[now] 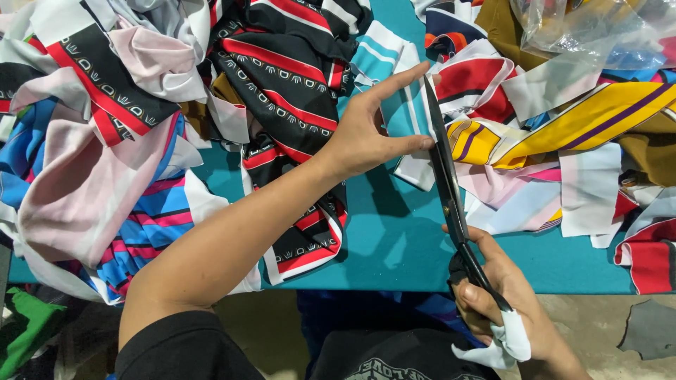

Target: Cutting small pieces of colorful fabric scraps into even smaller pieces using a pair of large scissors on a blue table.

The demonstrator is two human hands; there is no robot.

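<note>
Over the teal table point(394, 239), black scissors point(445, 176) gripped by right hand point(503, 302), blades pointing away, left hand point(366, 130) flat on striped cloth point(405, 116)

Tailoring workshop, teal cutting table point(394, 246) heaped with printed fabric offcuts point(282, 84), black shears point(451, 190)

Bare teal table point(394, 239) strip mid-front passable; fabric scrap heaps point(105, 141) block sides, back.

The scissors point(446, 176) have dark, dull metal blades and black handles wrapped in white cloth. The striped strip point(405, 116) and the scraps heaped along the bench's point(401, 246) far edge are smooth, faintly glossy woven cloth. The teal bench top looks matt, perhaps cloth-covered. The bag point(584, 32) is clear, shiny plastic.
</note>
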